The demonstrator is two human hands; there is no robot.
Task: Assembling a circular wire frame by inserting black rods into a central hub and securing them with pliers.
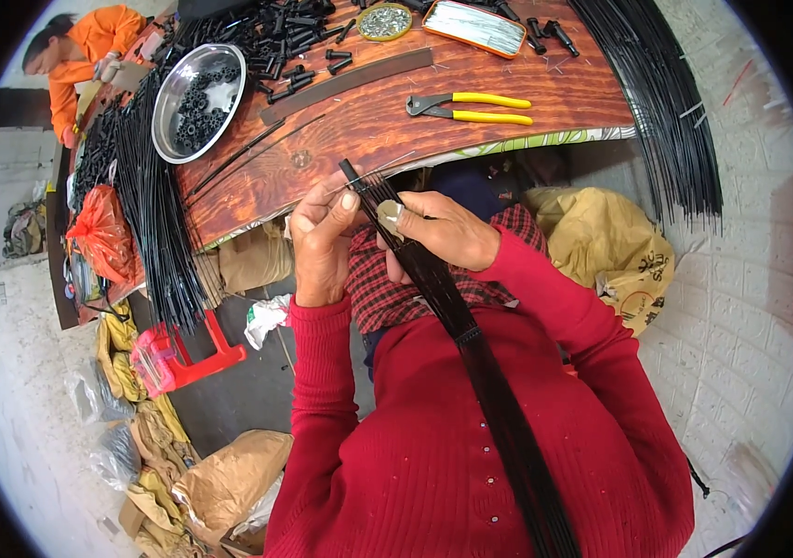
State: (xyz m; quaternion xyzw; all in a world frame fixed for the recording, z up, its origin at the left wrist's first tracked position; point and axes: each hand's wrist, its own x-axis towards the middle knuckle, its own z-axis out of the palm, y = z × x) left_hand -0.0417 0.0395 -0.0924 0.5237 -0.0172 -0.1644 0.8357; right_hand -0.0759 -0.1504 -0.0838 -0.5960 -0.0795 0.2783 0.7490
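A long bundle of thin black ribs (471,344), which looks like an umbrella frame, runs from my chest up toward the table edge. A short black tube (349,170) sticks out at its top end. My right hand (447,228) is closed around the bundle just below that end, its thumb wearing a grey-brown cover (389,216). At the left side of the top, my left hand (322,237) pinches thumb and finger together by a thin wire (400,164) that crosses the rib ends. The exact point of that pinch is partly hidden.
On the wooden table (350,130) lie yellow-handled pincers (471,107), a metal bowl (199,102) of black rings, black tubular parts (285,37), and a tray of wires (475,28). Rib bundles (661,102) hang over both table sides. Another person in orange (103,42) works at the far left.
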